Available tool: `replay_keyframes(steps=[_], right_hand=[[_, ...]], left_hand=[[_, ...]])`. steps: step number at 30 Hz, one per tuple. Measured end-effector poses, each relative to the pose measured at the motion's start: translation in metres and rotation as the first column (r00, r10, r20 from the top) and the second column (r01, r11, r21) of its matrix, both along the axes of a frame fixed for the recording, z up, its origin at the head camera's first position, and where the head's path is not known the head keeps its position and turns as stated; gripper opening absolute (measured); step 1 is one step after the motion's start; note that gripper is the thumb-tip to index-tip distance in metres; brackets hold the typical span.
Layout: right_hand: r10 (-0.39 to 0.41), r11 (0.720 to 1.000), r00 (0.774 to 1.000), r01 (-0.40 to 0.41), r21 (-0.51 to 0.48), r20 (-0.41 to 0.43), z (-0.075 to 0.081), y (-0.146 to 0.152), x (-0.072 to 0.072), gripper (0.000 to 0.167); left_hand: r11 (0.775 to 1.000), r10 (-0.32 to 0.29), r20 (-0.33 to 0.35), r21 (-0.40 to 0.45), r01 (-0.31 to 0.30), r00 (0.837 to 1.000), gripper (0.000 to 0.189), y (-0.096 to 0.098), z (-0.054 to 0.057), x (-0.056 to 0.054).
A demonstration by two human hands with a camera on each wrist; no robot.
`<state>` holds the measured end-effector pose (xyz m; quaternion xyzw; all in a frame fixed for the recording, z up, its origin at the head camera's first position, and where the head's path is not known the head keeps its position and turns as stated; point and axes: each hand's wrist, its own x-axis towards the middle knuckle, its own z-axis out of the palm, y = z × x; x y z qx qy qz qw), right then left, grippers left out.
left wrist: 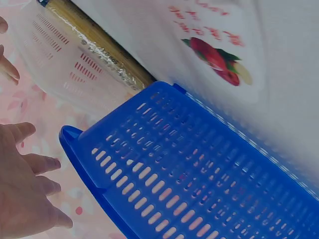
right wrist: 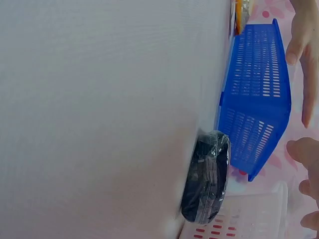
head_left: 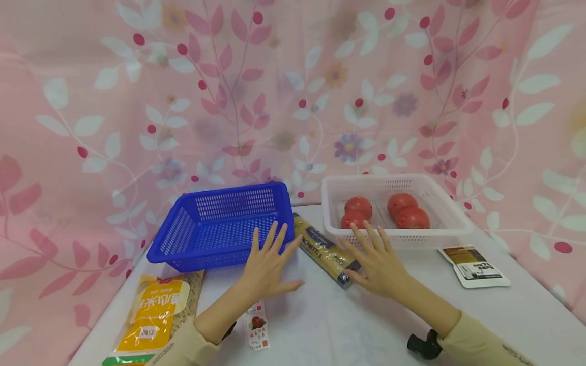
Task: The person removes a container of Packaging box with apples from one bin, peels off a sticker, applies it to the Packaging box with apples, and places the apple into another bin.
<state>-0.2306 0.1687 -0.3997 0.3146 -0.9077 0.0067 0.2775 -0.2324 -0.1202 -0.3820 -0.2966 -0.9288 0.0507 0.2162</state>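
Head view: we are seeing the left grip [head_left: 270, 269] and right grip [head_left: 383, 270] spread, holding nothing; between them the spaghetti [head_left: 326, 250] is lying on the worktop [head_left: 316, 325], its long axis slanting from beside the blue basket [head_left: 201, 260] toward us, its near end nearest the right grip.

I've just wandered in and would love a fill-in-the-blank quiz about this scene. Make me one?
1. The basket with round red items inside is coloured ____.
2. In the head view, ____ of those red items can be seen.
3. The hand nearer the blue basket is the person's ____ one.
4. The leaf-patterned backdrop is mainly ____.

Missing words: white; four; left; pink.
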Motion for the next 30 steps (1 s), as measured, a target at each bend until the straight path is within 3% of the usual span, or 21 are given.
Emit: replay_keyframes(steps=[10,16,20,23,26,30], right_hand=[[-0.041,0.999,0.999,0.041,0.010,0.021,0.007,0.006,-0.004,0.073],[-0.048,0.998,0.998,0.050,-0.036,0.044,0.012,0.009,-0.007,0.073],[-0.058,0.996,0.995,0.063,-0.057,0.081,0.018,0.013,-0.013,0.074],[-0.061,0.994,0.989,0.073,-0.084,0.135,0.022,0.018,-0.019,0.074],[-0.059,0.991,0.981,0.079,-0.106,0.182,0.025,0.025,-0.026,0.071],[-0.082,0.984,0.964,0.119,-0.135,0.253,0.028,0.034,-0.036,0.069]], left_hand=[[0.999,0.028,0.033,-0.016,-0.028,0.999,0.092,0.030,0.011,-0.013],[0.999,0.043,0.095,0.022,-0.045,0.995,0.087,0.052,0.026,-0.022],[0.994,0.025,0.155,0.098,-0.040,0.988,0.085,0.063,0.033,-0.034],[0.983,0.005,0.253,0.175,-0.051,0.968,0.084,0.071,0.034,-0.044],[0.963,-0.016,0.356,0.255,-0.081,0.934,0.082,0.080,0.033,-0.052],[0.934,-0.034,0.443,0.333,-0.129,0.896,0.079,0.089,0.029,-0.061]])
